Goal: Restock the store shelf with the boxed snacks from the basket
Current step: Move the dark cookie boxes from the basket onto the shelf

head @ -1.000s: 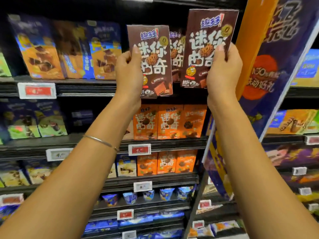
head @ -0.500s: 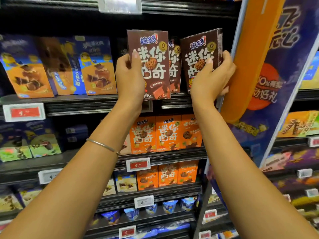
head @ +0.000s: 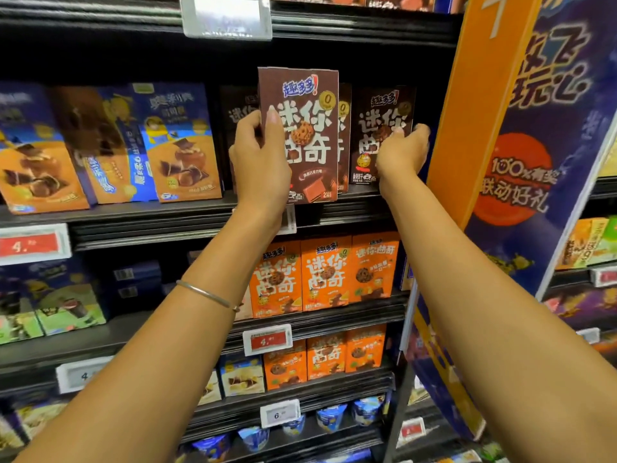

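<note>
Brown snack box (head: pixel 300 135) upright, long axis vertical, left hand (head: pixel 260 162) clamped on its left edge, just ahead of shelf (head: pixel 150 218) lip; right hand (head: pixel 402 152) grips 2nd box (head: pixel 380 128) seated far right.

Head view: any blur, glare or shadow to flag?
Head view: the front box in the left hand is sharp; the darker box in the right hand sits in shelf shadow; the blue boxes are smeared; the top price tag is glared out.
</note>
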The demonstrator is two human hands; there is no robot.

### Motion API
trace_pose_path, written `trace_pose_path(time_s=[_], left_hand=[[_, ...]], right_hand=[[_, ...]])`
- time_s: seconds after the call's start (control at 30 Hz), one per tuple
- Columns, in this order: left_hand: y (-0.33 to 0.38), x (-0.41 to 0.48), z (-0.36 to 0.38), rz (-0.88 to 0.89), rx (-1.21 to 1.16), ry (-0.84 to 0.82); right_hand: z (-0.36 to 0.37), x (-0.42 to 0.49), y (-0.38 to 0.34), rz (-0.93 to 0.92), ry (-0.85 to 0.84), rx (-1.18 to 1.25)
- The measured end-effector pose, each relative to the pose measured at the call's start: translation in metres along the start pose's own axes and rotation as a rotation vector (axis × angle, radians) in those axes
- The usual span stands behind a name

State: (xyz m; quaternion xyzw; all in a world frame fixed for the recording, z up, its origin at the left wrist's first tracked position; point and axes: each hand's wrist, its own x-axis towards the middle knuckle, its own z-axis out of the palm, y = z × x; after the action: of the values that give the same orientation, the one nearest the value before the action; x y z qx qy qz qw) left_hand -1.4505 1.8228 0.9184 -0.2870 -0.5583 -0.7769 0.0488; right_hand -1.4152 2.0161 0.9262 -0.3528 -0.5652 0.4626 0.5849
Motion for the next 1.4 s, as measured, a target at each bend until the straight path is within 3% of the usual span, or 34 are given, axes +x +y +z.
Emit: trace_pose_path(time_s=[0.43, 0.6, 0.7, 0.8, 1.03, 1.17, 1.4], left_hand=[[-0.010, 0.000, 0.009, 0.014, 0.002, -0.019], [-0.012, -0.005, 0.014, 0.032, -0.012, 0.059], [-0.007, -0.012, 0.025, 0.039, -0.047, 0.072], [0.001, -0.024, 0.038, 0.083, -0.034, 0.038], [-0.007, -0.031, 0.041, 0.122, 0.108, -0.023], [-0.021, -0.020, 0.029, 0.136, 0.462, -0.059], [-0.026, -0.002, 0.027, 0.195, 0.815, -0.010]], right_hand=[[0.001, 0.013, -0.001, 0.092, -0.143, -0.087], [-0.037, -0.034, -0.022, -0.146, -0.143, 0.119], [-0.064, -0.076, -0.030, -0.332, -0.326, 0.205], [-0.074, -0.097, -0.035, -0.431, -0.466, 0.135], [-0.092, -0.080, -0.030, -0.403, -0.190, 0.140], [-0.083, -0.074, -0.026, -0.495, 0.001, 0.013], [-0.053, -0.068, -0.006, -0.383, 0.035, -0.125]])
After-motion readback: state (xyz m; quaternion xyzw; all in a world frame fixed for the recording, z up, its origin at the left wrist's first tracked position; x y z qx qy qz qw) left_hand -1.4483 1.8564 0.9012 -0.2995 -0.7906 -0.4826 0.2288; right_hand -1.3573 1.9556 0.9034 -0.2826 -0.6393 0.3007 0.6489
